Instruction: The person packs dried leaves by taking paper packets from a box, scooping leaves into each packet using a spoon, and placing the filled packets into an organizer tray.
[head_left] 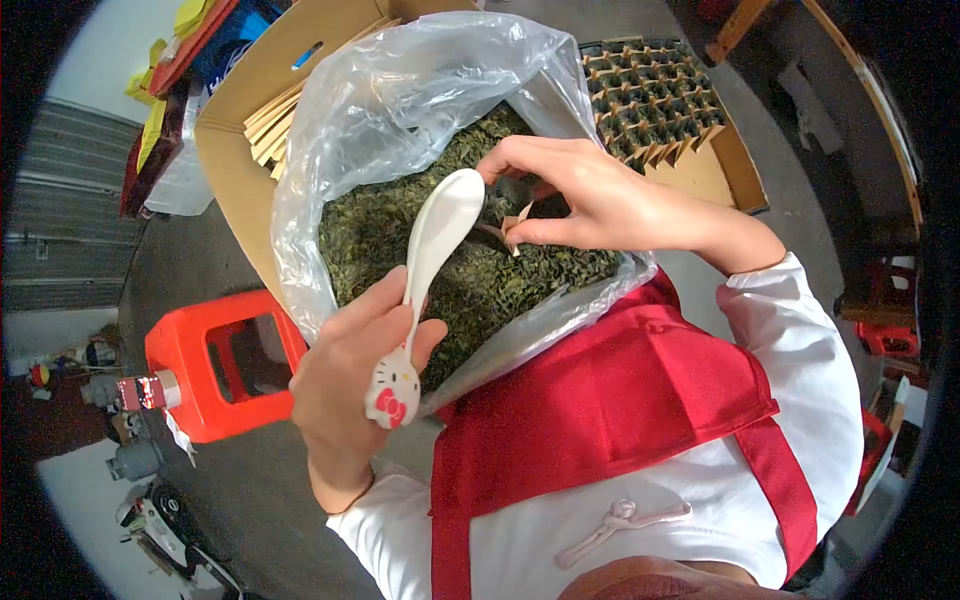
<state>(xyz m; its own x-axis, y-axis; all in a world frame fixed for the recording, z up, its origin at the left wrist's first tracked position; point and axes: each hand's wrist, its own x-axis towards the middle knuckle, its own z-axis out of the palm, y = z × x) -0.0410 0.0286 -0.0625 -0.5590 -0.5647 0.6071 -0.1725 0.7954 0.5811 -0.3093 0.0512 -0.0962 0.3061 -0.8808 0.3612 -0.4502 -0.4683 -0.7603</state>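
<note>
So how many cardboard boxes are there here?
2. One box is partly covered by the clear plastic bag and holds flat paper pieces; the other box, at the upper right, holds rows of small packets. Others may be hidden.

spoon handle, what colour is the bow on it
The bow is pinkish red; the head view, the only one, shows it.

An orange-red plastic article (180,345) with a rectangular opening is occupying the left of the view, a grey cylinder (135,461) and a parked two-wheeler (175,535) lying beyond it. Yellow ribbon-like strips (152,130) are hanging near a ribbed grey panel (75,190). At far right, red plastic items (887,340) are standing, their type being indeterminable.
</note>
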